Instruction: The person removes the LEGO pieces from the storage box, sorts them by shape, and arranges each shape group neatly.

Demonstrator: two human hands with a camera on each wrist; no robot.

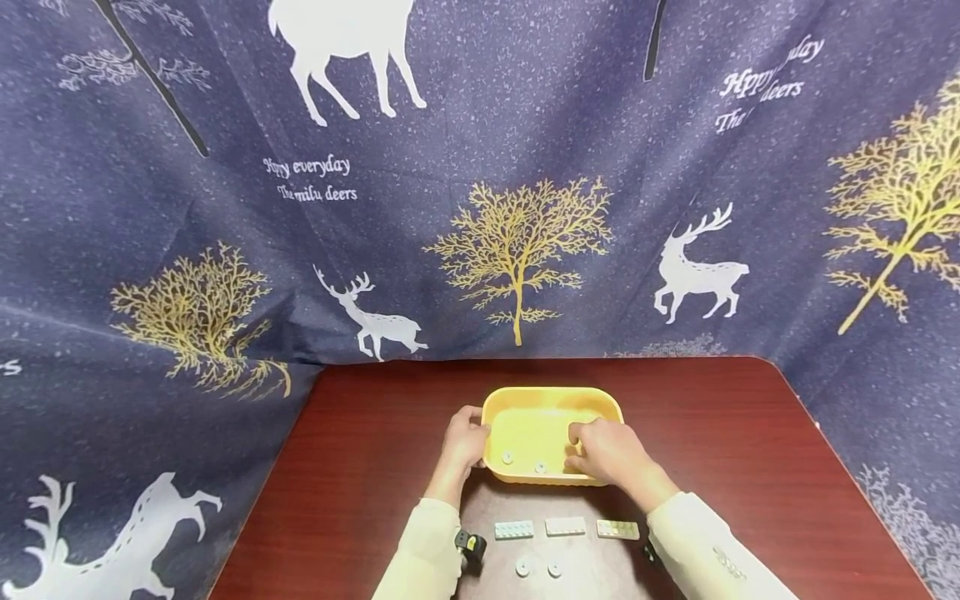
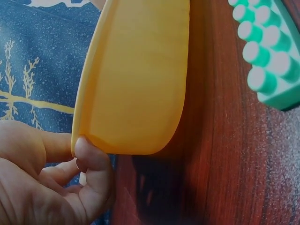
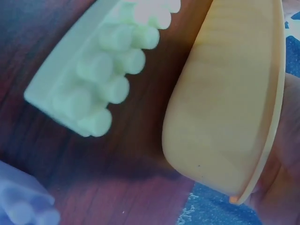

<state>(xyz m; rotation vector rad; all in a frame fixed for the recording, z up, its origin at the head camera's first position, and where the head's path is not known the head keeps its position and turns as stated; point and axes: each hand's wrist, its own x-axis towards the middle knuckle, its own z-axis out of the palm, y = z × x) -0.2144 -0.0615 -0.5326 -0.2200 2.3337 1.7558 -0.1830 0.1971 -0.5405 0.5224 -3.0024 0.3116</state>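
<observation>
A yellow plastic bin [image 1: 528, 427] stands on the table. My left hand [image 1: 465, 437] pinches its left rim; in the left wrist view the thumb [image 2: 91, 157] presses the bin's outer wall [image 2: 140, 84]. Reaching over the near right rim, my right hand [image 1: 609, 450] has bent fingers inside the bin. Whether they hold anything is hidden, and the bin's wall [image 3: 225, 103] covers them in the right wrist view. Two small round pieces, one at left [image 1: 507, 457] and one nearer the middle [image 1: 541, 467], lie on the bin's floor.
In front of the bin lie a mint-green studded block [image 1: 513, 530], a white block [image 1: 565, 526] and a pale yellow-green block [image 1: 618, 529]. Closer in are two round pale pieces [image 1: 522, 568]. A lavender block [image 3: 21, 197] shows in the right wrist view. Behind the table [image 1: 397, 408] hangs a patterned cloth.
</observation>
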